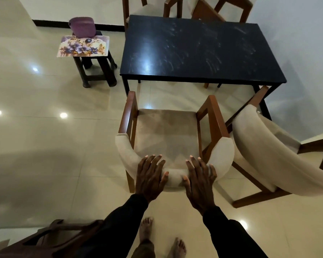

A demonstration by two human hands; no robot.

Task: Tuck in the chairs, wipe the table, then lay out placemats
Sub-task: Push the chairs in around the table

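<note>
Both hands are lying on the curved padded backrest (pixel 175 176) of the near chair (pixel 166 131), left hand (pixel 150 176) and right hand (pixel 199 180) side by side with a gap between them. Fingers (pixel 158 161) are lying spread and nearly straight over the top edge, tips pointing toward the seat, thumbs lying on the near face. It is pressing contact, with no wrapped grip on either side.

The chair is standing in front of the table (pixel 194 49), facing it and not yet under it, with floor showing between seat front and table edge. A second chair (pixel 259 146) is sitting angled at the right, very close to the near chair's right armrest (pixel 215 116); cannot tell if they are touching.

Handling guess: the wooden frame is looking rigid and fairly heavy, so it is probably sliding rather than lifting, and the glossy tile floor (pixel 45 136) should be letting the legs glide. The cushion is soft and likely giving under the palms, so pushing through the frame behind it is working better. Keeping both hands evenly spaced should stop it swinging. The armrests may be catching the tabletop or its black legs, so alignment needs watching.

Floral placemats (pixel 82 46) are waiting on the stool (pixel 97 71) at the left, under a purple item (pixel 82 27). The tabletop is showing pale smears.
</note>
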